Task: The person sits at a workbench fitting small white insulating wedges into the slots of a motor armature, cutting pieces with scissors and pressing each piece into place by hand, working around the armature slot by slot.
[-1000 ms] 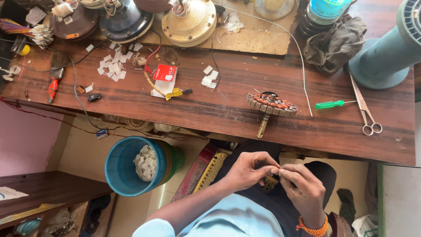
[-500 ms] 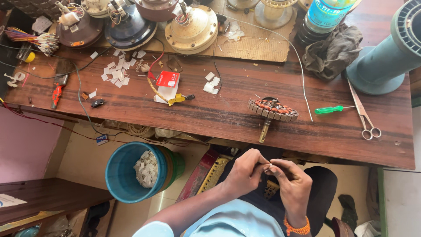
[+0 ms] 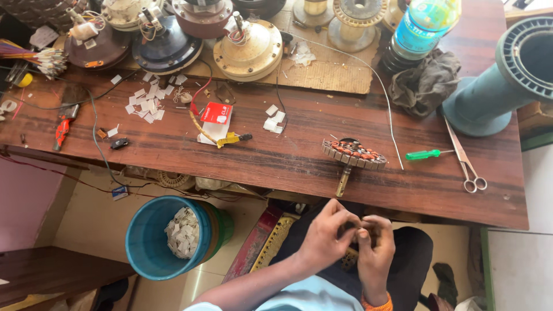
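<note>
My left hand [image 3: 325,239] and my right hand [image 3: 375,247] meet over my lap, below the front edge of the wooden table [image 3: 276,161]. Their fingertips pinch together around something very small that I cannot make out. An orange band circles my right wrist. On the table just above my hands lies a round fan stator [image 3: 353,154] with copper windings and a shaft sticking toward me. A green-handled screwdriver [image 3: 423,154] and a pair of scissors [image 3: 465,164] lie to its right.
Several fan motor housings [image 3: 249,49] crowd the table's far side, with paper scraps [image 3: 144,103], a red card [image 3: 216,113], a plastic bottle [image 3: 423,26], a grey rag [image 3: 426,83] and a teal spool [image 3: 501,86]. A blue bucket [image 3: 167,236] of scraps stands on the floor at left.
My hands have drawn closer together and shifted slightly lower over my lap, fingers still pinched. The view has tilted a little, showing more of the table's far side.
</note>
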